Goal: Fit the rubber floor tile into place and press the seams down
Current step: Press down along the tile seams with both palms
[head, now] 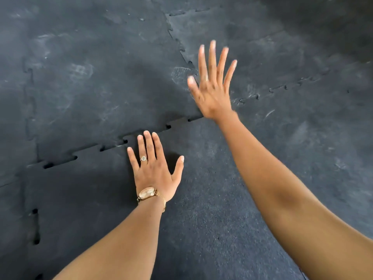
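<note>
No readable text, label, brand, number or sign showed anywhere. The watch [147, 193] face was too small and washed out to make out any marking, and the rubber floor tile [201, 188] and the tiles around it bore only pale scuffs, no print.

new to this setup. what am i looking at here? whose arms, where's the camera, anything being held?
One picture, from a camera worn on a person's head, looking forward and down. No robot: two bare arms. The left hand, with a ring and a watch, lies flat near the jigsaw seam of the rubber floor tile. Dark gaps show along that seam, so it looks not fully pressed in. The right hand is open, fingers spread, blurred, seemingly raised over the neighbouring tiles. Neither hand holds anything.
</note>
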Demonstrator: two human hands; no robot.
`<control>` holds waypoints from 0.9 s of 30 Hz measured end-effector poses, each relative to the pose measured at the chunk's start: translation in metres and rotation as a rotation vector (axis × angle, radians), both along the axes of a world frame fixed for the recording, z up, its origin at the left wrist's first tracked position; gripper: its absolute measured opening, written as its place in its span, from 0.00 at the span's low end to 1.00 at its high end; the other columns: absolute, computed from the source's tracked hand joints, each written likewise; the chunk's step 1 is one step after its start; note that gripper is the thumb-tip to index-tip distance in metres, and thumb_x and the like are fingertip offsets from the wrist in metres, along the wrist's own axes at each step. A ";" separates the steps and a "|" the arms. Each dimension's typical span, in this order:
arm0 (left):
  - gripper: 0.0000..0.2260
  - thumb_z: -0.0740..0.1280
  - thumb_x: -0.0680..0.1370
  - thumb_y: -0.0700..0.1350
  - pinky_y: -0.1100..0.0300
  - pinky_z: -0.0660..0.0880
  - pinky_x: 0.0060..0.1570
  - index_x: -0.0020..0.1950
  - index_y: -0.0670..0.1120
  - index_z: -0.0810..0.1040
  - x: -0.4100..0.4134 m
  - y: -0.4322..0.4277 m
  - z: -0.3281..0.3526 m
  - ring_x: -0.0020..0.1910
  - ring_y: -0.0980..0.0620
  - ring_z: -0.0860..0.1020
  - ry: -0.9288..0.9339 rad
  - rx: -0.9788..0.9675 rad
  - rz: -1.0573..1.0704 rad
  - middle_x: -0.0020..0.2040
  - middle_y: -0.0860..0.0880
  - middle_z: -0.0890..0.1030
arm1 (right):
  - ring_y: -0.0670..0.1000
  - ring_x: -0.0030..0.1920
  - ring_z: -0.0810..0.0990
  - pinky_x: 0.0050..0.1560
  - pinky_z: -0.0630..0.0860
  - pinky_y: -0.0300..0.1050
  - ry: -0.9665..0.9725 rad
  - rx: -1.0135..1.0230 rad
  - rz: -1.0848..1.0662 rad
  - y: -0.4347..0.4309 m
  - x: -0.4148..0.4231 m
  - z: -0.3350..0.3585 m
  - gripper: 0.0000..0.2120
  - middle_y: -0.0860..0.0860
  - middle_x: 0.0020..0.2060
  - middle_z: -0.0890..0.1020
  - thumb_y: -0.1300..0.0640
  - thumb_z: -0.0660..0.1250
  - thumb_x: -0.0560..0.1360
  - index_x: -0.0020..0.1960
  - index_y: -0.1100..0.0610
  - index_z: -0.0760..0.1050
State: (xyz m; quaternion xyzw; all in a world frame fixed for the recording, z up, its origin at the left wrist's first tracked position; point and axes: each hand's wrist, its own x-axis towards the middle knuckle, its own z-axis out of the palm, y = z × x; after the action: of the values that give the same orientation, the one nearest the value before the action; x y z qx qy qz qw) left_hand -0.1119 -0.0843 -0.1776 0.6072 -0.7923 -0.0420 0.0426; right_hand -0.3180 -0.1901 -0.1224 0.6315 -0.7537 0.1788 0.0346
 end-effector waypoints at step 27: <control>0.39 0.46 0.77 0.67 0.39 0.44 0.76 0.79 0.41 0.48 0.000 -0.001 0.006 0.79 0.45 0.45 0.011 0.060 -0.001 0.80 0.42 0.49 | 0.65 0.77 0.41 0.73 0.37 0.69 0.004 -0.068 -0.014 -0.025 -0.013 -0.012 0.38 0.58 0.79 0.49 0.35 0.44 0.79 0.79 0.59 0.45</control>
State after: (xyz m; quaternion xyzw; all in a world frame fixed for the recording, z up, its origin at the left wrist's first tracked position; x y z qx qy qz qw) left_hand -0.1121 -0.0850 -0.1712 0.6077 -0.7906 -0.0694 0.0287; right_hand -0.3310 -0.2154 -0.1341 0.6249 -0.7516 0.2029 0.0585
